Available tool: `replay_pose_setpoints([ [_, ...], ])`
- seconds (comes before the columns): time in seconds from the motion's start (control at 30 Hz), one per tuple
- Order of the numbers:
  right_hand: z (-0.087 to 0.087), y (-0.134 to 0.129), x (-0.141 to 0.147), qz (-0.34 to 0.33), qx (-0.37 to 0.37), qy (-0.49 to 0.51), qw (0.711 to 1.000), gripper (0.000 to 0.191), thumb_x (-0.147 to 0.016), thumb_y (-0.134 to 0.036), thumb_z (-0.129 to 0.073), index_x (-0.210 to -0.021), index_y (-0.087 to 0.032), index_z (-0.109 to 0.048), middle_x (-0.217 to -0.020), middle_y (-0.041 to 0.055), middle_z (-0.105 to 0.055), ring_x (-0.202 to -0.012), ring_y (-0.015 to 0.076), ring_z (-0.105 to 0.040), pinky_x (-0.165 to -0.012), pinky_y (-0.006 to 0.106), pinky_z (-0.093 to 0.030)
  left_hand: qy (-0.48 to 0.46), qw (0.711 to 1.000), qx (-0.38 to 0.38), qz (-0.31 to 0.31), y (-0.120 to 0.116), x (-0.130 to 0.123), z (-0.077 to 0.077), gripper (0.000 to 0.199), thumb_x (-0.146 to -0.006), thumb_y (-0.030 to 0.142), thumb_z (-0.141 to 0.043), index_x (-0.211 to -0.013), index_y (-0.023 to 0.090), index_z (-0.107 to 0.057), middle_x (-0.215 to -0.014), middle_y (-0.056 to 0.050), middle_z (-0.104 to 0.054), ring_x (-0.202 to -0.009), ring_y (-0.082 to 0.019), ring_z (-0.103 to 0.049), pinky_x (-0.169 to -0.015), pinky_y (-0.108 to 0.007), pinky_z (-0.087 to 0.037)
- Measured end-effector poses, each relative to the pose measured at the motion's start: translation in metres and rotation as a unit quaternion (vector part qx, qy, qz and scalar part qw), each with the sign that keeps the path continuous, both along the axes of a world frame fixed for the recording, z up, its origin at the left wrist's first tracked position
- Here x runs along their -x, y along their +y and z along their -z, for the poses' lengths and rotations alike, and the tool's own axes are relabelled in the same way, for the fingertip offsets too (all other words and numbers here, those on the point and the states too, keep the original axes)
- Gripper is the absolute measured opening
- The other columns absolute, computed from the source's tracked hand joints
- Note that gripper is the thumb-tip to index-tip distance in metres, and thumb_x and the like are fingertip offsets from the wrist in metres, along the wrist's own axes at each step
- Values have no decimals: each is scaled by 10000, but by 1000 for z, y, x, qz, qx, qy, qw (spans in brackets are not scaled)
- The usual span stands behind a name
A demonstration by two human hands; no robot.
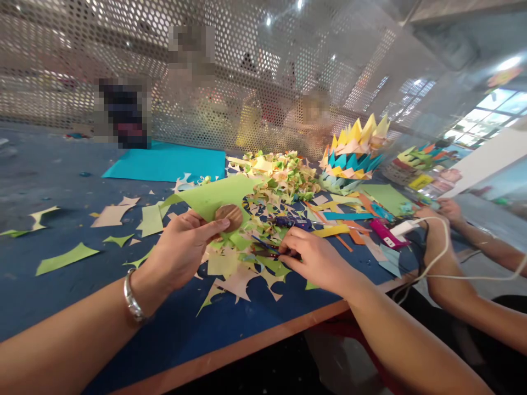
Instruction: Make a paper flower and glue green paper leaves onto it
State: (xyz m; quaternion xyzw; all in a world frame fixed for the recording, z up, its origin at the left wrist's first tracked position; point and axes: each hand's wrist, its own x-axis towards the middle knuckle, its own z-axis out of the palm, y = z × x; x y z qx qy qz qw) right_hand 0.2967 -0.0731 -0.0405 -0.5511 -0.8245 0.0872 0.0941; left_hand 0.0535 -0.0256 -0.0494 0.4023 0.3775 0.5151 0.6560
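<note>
My left hand (181,247) pinches a sheet of light green paper (209,195) together with a round brown disc (229,218). The thumb presses the disc flat against the paper, whose right edge is cut in a curve. My right hand (307,255) is closed on scissors (265,251); their dark blades point left toward the green sheet, apart from the disc. Its fingers hide most of the handles. Just beyond the right hand lies a dark blue glue gun (293,222). Paper offcuts (236,280) lie beneath both hands.
A pile of small paper pieces (288,170) stands behind my hands, beside a blue sheet (173,162). To the right are a layered paper cone (352,156), a pink power strip (389,235) with a white cable, and another person's hands (432,219). A perforated screen (263,82) borders the table.
</note>
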Motion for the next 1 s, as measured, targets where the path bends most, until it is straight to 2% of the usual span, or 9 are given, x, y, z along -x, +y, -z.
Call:
replay_pose_setpoints([
  [0.17, -1, 9, -5, 11, -13, 12, 1000, 97, -905, -137, -635, -819, -177, -656, -859, 25, -623, -691, 140, -622, -630, 273, -456, 10, 1000, 3, 2, 0, 0, 0, 115, -691, 211, -827, -777, 147, -785, -967, -113, -802, -974, -241, -734, -873, -293, -578],
  [0.3, 5, 14, -9, 14, -102, -37, 994, 70, -915, -139, -616, -879, -172, -666, -925, 89, -668, -855, 239, -656, -698, 346, -492, -5, 1000, -7, -13, 0, 0, -1, 106, -690, 190, -828, -790, 172, -799, -984, -88, -810, -976, -238, -736, -891, -288, -582],
  [0.4, 8, 12, -9, -20, -157, -53, 986, 54, -923, -155, -625, -925, -182, -673, -959, 110, -687, -947, 284, -637, -786, 408, -506, -14, 1000, -14, -21, 2, 0, 0, 152, -679, 186, -836, -827, 180, -803, -998, -76, -809, -1028, -255, -729, -946, -315, -570],
  [0.57, 5, 5, -6, -59, -86, -47, 993, 73, -947, -204, -627, -889, -175, -662, -881, 78, -653, -880, 252, -618, -732, 372, -502, -11, 999, -10, -32, 3, 1, 1, 142, -658, 180, -847, -792, 177, -801, -1014, -80, -805, -1038, -248, -721, -921, -283, -574],
  [0.7, 2, 5, -5, -68, -48, -45, 996, 39, -939, -199, -638, -939, -167, -660, -913, 74, -643, -892, 244, -624, -745, 367, -497, -23, 1000, -6, -14, 2, 0, 0, 149, -673, 173, -838, -820, 177, -813, -1010, -75, -809, -968, -227, -728, -842, -263, -591],
  [0.83, -2, 5, -2, -114, -44, -63, 990, 47, -938, -187, -624, -927, -175, -668, -906, 74, -634, -873, 240, -618, -722, 356, -481, -25, 1000, -11, -11, 2, 2, 1, 81, -690, 189, -835, -766, 170, -814, -935, -83, -811, -897, -229, -734, -780, -273, -595],
  [1.0, -4, 9, -3, -131, -49, -29, 990, 135, -873, -94, -584, -776, -184, -605, -804, 49, -618, -786, 204, -580, -680, 325, -451, -44, 999, -19, 7, 2, 2, 2, 112, -718, 177, -832, -829, 178, -822, -975, -73, -805, -991, -234, -718, -863, -285, -585],
])
